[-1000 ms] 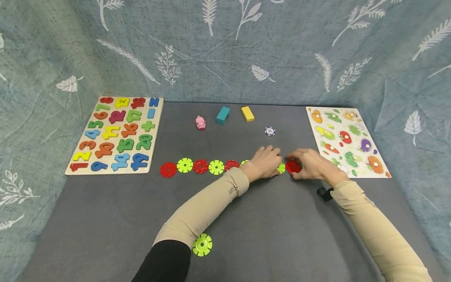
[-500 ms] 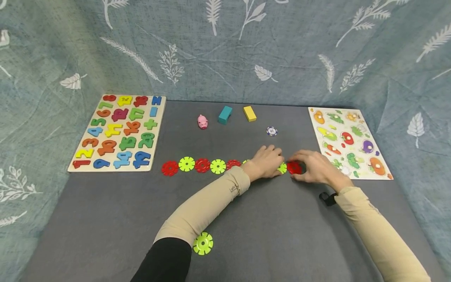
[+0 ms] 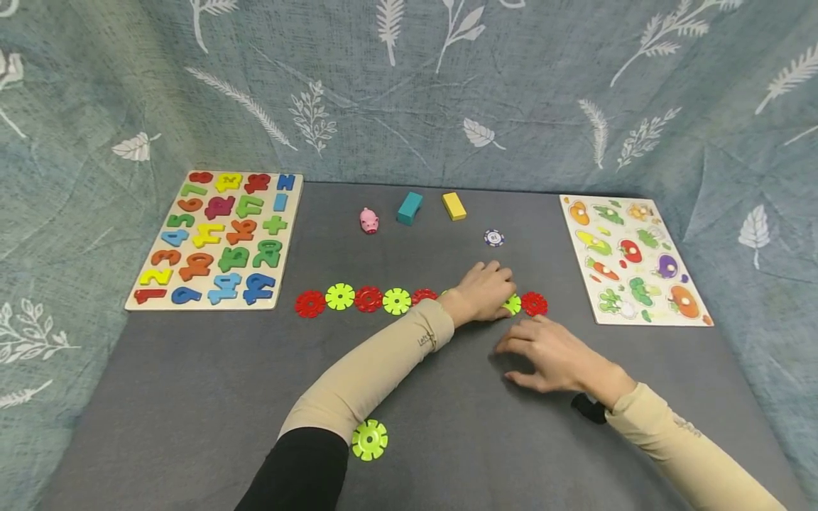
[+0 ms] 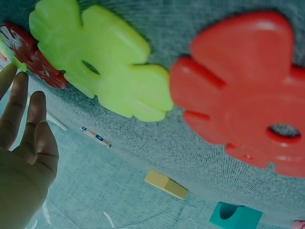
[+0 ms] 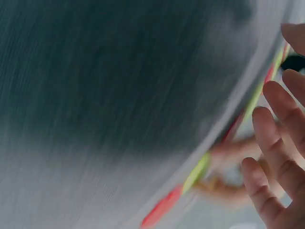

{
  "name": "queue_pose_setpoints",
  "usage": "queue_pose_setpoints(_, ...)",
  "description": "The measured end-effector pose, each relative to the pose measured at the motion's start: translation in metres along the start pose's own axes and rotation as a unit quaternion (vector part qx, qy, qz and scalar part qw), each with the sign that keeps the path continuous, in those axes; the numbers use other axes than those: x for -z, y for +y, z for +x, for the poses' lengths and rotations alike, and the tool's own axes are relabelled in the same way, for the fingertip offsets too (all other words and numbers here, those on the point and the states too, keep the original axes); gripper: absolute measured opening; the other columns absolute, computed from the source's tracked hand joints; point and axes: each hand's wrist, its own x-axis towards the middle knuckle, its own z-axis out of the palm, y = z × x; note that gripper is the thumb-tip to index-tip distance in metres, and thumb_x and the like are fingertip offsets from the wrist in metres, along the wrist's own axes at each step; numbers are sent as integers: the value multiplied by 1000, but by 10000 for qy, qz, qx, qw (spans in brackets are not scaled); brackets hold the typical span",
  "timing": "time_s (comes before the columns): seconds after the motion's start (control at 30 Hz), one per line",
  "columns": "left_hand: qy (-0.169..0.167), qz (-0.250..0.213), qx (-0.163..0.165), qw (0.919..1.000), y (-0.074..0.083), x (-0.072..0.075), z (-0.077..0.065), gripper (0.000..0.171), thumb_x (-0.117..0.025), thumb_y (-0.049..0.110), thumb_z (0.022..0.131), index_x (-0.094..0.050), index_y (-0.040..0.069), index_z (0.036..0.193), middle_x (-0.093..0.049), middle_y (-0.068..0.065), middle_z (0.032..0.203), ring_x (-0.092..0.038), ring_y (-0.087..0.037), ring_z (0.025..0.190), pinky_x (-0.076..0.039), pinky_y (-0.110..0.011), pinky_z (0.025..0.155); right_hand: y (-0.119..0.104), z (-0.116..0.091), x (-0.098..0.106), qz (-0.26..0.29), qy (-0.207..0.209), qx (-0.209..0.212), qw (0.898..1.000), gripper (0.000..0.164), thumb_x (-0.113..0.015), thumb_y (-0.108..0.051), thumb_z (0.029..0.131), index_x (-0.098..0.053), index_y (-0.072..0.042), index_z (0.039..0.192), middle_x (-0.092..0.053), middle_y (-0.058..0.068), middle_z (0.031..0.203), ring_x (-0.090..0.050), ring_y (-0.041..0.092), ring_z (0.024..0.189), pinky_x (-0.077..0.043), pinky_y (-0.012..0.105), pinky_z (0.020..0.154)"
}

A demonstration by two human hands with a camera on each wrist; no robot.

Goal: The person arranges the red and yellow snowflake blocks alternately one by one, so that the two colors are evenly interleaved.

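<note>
A row of alternating red and green notched plastic discs lies across the dark table. My left hand (image 3: 479, 292) is at its right part, thumb and fingers about the edges of a green disc (image 3: 513, 304); some discs are hidden under that hand. The end red disc (image 3: 535, 304) lies beside that green one. My right hand (image 3: 549, 355) hovers below the row, fingers loosely bent, holding nothing. A lone green disc (image 3: 370, 440) lies near my left forearm. In the left wrist view, a large red disc (image 4: 238, 105) and a green disc (image 4: 105, 62) show close up.
A number puzzle board (image 3: 217, 241) stands at left, a vegetable puzzle board (image 3: 633, 259) at right. Behind the row are a pink pig (image 3: 368, 221), a teal block (image 3: 410, 209), a yellow block (image 3: 454, 206) and a poker chip (image 3: 494, 238). A patterned cloth (image 3: 383, 92) hangs behind.
My right hand has let go of the end red disc and moved down and toward me, leaving it in the row. The left hand stays in place.
</note>
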Motion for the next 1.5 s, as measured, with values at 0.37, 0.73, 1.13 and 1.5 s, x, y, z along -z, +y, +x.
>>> queue_pose_setpoints(0.37, -65, 64, 78, 9999, 2, 1, -5, 45, -56, 52, 93, -62, 23, 127, -56, 4, 129, -49, -17, 116, -42, -32, 91, -94, 52, -32, 121, -617, 1908, 9796, 36, -64, -44, 86, -64, -24, 117, -58, -6, 126, -55, 9, 99, -44, 26, 82)
queue_pose_setpoints(0.73, 23, 11, 6, 10000, 4, 5, -3, 42, -57, 48, 94, -63, 21, 126, -56, 2, 130, -48, -18, 118, -42, -33, 93, -139, 106, -40, -458, -1389, 2189, 9647, 51, -61, -48, 83, -56, -31, 131, -55, -5, 135, -54, 12, 119, -46, 27, 89)
queue_pose_setpoints(1.13, -68, -3, 30, 10000, 3, 4, -4, 42, -57, 48, 93, -63, 21, 125, -55, 3, 128, -49, -18, 116, -42, -33, 92, -153, 115, -37, -590, -1330, 2401, 9598, 25, -63, -39, 84, -66, -30, 107, -61, -6, 122, -59, 10, 101, -50, 22, 70)
queue_pose_setpoints(1.5, -111, 14, 47, 9999, 4, 6, -5, 43, -56, 49, 94, -62, 21, 126, -55, 3, 128, -48, -17, 116, -42, -32, 92, -160, 114, -38, -1088, -1124, 2535, 9546, 32, -65, -48, 79, -64, -26, 103, -61, -9, 110, -58, 8, 87, -49, 20, 65)
